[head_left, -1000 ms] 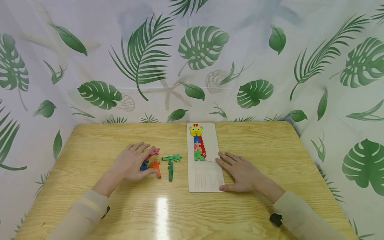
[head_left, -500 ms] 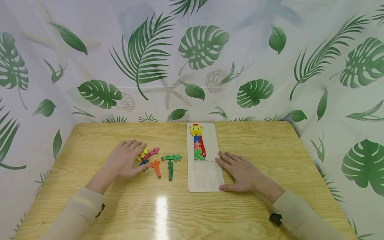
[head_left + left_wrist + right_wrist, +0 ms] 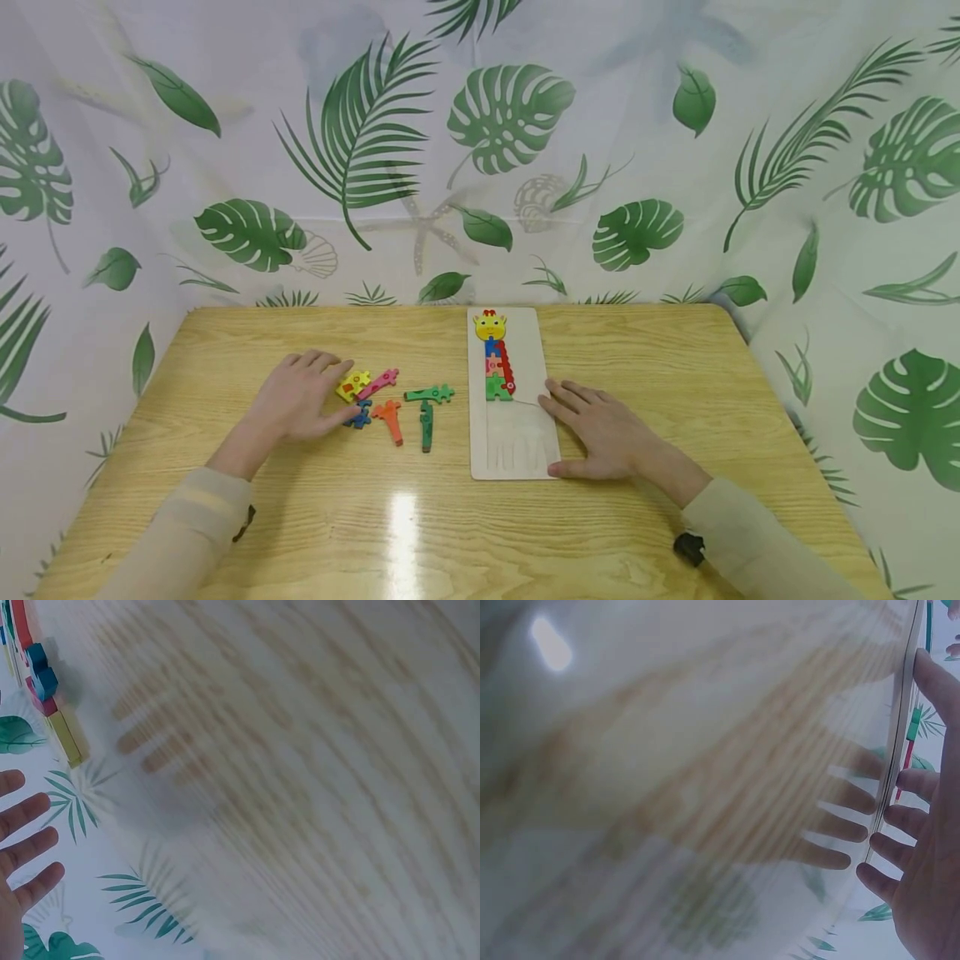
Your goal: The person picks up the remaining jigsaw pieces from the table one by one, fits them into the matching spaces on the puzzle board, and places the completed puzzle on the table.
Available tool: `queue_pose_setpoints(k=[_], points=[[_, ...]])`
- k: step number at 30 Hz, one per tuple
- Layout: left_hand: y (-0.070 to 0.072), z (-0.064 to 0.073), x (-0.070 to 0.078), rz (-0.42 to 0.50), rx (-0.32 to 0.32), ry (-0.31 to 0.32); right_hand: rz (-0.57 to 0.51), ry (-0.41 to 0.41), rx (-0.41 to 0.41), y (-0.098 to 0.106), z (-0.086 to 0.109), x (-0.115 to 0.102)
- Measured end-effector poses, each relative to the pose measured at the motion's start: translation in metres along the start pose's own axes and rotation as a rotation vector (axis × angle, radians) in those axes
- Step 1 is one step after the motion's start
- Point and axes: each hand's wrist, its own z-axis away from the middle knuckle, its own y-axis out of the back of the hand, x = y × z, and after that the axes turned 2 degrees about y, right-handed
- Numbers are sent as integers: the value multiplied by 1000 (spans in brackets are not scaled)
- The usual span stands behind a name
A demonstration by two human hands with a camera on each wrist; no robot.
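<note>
Pale rectangular board, knobbed jigsaw pieces, left hand and right hand with fingers spread, gripping nothing

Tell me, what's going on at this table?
A person is at a wooden table with a partly filled giraffe puzzle board. Their right hand rests at the board's right edge, and their left hand is beside the loose pieces with nothing visibly held. On the board are the yellow giraffe head, three pieces below it and a red strip; the lower part is unfilled. Yellow, pink, blue, orange and two green pieces lie loose.
</note>
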Motion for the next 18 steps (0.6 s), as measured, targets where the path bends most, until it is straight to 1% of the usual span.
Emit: queue_pose_setpoints(k=[9, 18], points=[[-3, 0, -4, 0, -17, 21, 10, -3, -4, 0, 1, 1], [-8, -2, -6, -18, -34, 22, 10, 0, -2, -1, 1, 2]])
